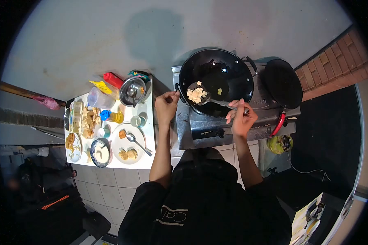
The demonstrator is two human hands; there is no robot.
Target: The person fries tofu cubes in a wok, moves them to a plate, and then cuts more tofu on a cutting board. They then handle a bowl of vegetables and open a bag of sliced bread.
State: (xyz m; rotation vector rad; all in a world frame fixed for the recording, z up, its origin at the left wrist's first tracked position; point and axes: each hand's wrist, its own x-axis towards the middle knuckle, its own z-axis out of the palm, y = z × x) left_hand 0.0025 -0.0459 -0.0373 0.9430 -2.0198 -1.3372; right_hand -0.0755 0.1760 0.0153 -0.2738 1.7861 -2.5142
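Holding the ladle [218,102] level should keep pale cubes [196,94] aboard, right hand [243,118] gripping it, left hand [166,107] pinching the wok handle [177,87] near the stove's [192,124] left edge.

glossy black wok [239,87], metal ladle [221,103] slanting over rim — pale cubes [195,95] heaped in its bowl
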